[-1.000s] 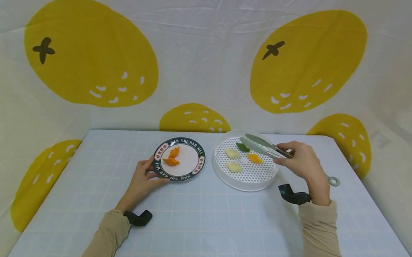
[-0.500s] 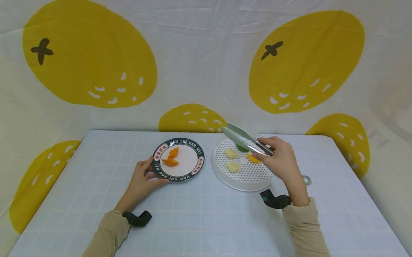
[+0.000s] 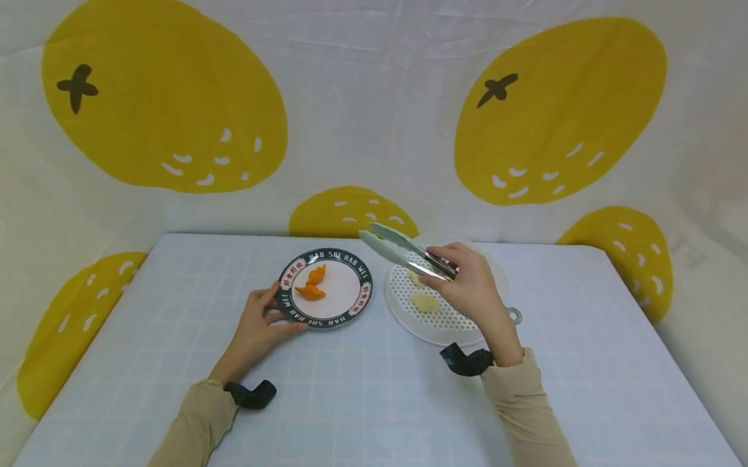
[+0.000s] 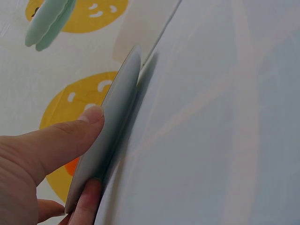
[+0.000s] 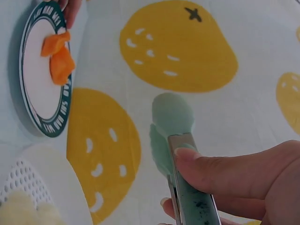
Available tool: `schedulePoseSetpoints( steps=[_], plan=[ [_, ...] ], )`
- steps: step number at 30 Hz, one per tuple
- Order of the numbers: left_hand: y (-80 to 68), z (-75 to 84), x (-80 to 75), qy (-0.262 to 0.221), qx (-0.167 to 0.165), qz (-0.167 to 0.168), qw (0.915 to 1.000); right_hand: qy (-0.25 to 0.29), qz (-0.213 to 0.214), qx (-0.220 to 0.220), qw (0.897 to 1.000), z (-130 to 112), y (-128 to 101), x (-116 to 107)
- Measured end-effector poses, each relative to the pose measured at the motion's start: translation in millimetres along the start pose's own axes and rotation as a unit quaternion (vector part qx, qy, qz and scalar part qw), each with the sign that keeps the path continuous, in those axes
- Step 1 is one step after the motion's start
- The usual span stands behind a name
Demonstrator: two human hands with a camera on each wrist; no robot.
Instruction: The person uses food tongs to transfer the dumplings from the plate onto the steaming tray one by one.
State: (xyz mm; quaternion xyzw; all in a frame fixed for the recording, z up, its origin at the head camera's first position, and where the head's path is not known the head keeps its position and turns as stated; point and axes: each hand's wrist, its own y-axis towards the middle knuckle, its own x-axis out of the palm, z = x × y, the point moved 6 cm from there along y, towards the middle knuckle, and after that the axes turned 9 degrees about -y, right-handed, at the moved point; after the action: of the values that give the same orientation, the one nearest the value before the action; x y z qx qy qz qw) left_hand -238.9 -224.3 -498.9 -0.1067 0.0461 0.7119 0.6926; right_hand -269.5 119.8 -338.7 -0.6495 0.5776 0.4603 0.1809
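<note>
My left hand (image 3: 263,325) grips the near left rim of a round plate (image 3: 358,308) with a dark lettered border, thumb on one face and fingers on the other in the left wrist view. Two orange dumpling-shaped pieces (image 3: 310,293) lie on the plate's left half. My right hand (image 3: 465,285) holds food tongs (image 3: 389,246) with pale green tips and metal arms, raised over the left side of a white perforated steamer tray (image 3: 435,333). Nothing shows between the tong tips. A pale dumpling-shaped piece (image 3: 424,302) lies in the tray; another is partly covered by the tongs.
The table (image 3: 346,422) has a pale checked cloth. Close behind its back edge hangs a white curtain (image 3: 371,101) printed with big yellow fruit. Tray and plate stand side by side near that edge, the tray on the right.
My right hand has carried the tongs left, from over the tray toward the plate. It now hides the green and orange pieces seen earlier in the tray. Left hand and plate stay put.
</note>
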Motion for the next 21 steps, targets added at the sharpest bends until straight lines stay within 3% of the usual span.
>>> schedulePoseSetpoints(
  steps=[5,21],
  plan=[
    [0.7,0.0,0.2,0.005,-0.002,0.001,1.0,0.02,-0.035,-0.007,0.999,-16.2,7.1,16.8],
    [-0.1,1.8,-0.2,0.003,0.004,0.001,1.0,-0.028,-0.092,-0.033,0.995,-45.4,11.2,77.8]
  ],
)
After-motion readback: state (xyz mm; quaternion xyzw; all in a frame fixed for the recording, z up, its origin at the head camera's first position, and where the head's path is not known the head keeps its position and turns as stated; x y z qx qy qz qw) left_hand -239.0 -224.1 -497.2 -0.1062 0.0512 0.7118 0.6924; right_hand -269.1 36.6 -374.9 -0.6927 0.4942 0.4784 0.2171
